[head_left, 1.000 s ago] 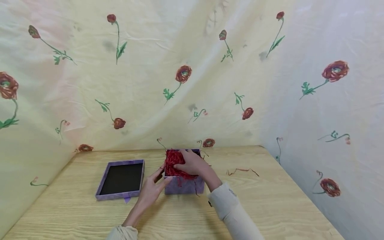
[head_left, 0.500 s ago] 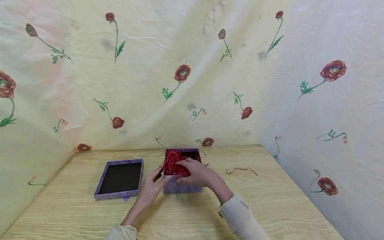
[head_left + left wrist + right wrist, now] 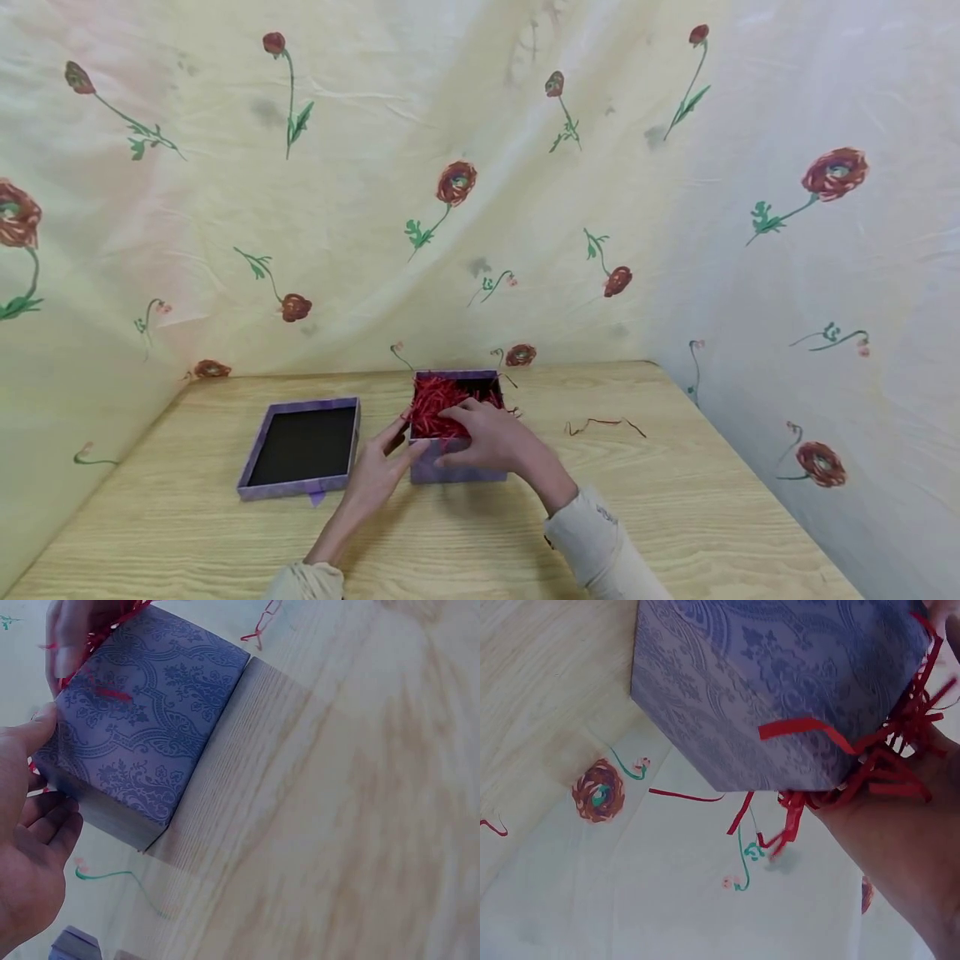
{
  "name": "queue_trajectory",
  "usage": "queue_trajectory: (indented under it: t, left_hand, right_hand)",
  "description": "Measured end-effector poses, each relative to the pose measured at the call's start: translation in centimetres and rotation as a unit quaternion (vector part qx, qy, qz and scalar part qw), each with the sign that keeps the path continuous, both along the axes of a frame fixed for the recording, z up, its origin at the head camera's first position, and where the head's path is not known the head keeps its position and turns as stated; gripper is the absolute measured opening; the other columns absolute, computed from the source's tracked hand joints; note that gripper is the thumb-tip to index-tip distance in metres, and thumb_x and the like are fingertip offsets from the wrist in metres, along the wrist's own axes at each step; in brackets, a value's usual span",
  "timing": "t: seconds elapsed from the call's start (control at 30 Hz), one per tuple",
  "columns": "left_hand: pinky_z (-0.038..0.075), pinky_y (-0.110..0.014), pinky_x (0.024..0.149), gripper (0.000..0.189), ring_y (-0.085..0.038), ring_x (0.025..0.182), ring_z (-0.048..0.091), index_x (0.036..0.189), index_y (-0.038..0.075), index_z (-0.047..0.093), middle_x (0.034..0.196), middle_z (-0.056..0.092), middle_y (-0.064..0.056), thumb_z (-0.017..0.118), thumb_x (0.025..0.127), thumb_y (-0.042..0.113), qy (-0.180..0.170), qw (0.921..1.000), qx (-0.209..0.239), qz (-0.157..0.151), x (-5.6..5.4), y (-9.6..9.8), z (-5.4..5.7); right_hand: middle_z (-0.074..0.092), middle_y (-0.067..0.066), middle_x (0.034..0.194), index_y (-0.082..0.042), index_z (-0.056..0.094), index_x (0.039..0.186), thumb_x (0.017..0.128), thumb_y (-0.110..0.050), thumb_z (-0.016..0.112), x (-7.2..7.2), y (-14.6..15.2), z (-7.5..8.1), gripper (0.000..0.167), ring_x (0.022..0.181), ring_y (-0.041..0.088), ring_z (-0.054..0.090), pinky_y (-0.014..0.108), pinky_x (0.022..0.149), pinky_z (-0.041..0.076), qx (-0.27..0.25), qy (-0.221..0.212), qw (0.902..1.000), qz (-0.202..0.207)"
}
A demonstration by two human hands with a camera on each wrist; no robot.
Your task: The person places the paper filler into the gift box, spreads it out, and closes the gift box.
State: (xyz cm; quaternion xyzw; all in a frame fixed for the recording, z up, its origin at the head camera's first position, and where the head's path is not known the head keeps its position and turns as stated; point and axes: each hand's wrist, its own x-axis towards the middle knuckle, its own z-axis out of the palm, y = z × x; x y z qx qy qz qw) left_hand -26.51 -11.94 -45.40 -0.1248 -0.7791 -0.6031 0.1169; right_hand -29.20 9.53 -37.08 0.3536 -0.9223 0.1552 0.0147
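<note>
A purple patterned gift box (image 3: 465,472) stands uncovered on the table, mostly filled with red shredded paper (image 3: 433,400). Its dark inside shows at the back right. My left hand (image 3: 375,471) grips the near left corner, thumb at the front rim and fingers against the side; the left wrist view shows these fingers (image 3: 60,825) bent along the box. My right hand (image 3: 495,435) lies over the near right part, index finger stretched onto the shreds and thumb apart from it in front of the box. Its other fingers are hidden. Red strips (image 3: 889,776) hang beside the right wrist.
Left of the box lies its purple lid (image 3: 296,492), black inside up, with a small ribbon tab (image 3: 317,499) at the front. A few loose red strands (image 3: 606,422) lie on the table at right. A flowered curtain (image 3: 360,208) hangs behind.
My right hand has drawn back from deeper in the box toward its front right edge, uncovering more shreds and the dark back right corner. My left hand keeps its hold.
</note>
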Motion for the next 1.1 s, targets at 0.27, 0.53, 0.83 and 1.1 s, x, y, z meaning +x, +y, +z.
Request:
queue_trajectory:
  t: [0.27, 0.53, 0.83, 1.1]
  left_hand:
    - [0.052, -0.049, 0.100, 0.063, -0.047, 0.134, 0.051, 0.154, 0.002, 0.046, 0.155, 0.044, -0.024, 0.071, 0.101, 0.024, 0.014, 0.9999, -0.007, 0.003, 0.0, 0.0, 0.1]
    - [0.051, -0.046, 0.101, 0.065, -0.044, 0.136, 0.049, 0.155, 0.003, 0.045, 0.156, 0.043, -0.021, 0.072, 0.100, 0.025, 0.009, 1.0000, -0.003, -0.001, -0.1, -0.1, 0.2]
    - [0.049, -0.050, 0.103, 0.066, -0.045, 0.137, 0.048, 0.158, 0.006, 0.043, 0.158, 0.041, -0.019, 0.071, 0.101, 0.025, -0.003, 1.0000, 0.002, -0.006, 0.1, -0.1, 0.0]
    - [0.049, -0.053, 0.104, 0.066, -0.045, 0.138, 0.046, 0.159, 0.015, 0.044, 0.159, 0.041, -0.016, 0.071, 0.101, 0.028, -0.014, 0.9999, 0.008, -0.007, 0.3, -0.1, 0.1]
  right_hand:
    - [0.066, 0.016, 0.129, -0.007, 0.070, 0.132, 0.103, -0.028, 0.068, 0.1, 0.2, -0.8, 0.037, 0.117, 0.033, 0.064, 0.051, 0.097, 0.054, -0.029, 0.041, 0.9985, 0.022]
    - [0.071, 0.011, 0.122, -0.005, 0.072, 0.128, 0.106, -0.022, 0.063, -0.9, -0.2, 0.0, 0.029, 0.115, 0.030, 0.065, 0.048, 0.095, 0.054, -0.057, -0.005, 0.9982, 0.020]
    - [0.073, 0.012, 0.116, 0.000, 0.072, 0.124, 0.099, -0.019, 0.073, -2.9, -1.5, 0.3, 0.032, 0.093, 0.023, 0.070, 0.038, 0.080, 0.057, -0.059, -0.090, 0.9938, -0.028]
    - [0.071, 0.007, 0.106, -0.001, 0.069, 0.122, 0.095, -0.020, 0.078, -4.0, -2.4, -0.2, 0.033, 0.091, 0.022, 0.067, 0.040, 0.081, 0.055, -0.028, -0.109, 0.9910, -0.072]
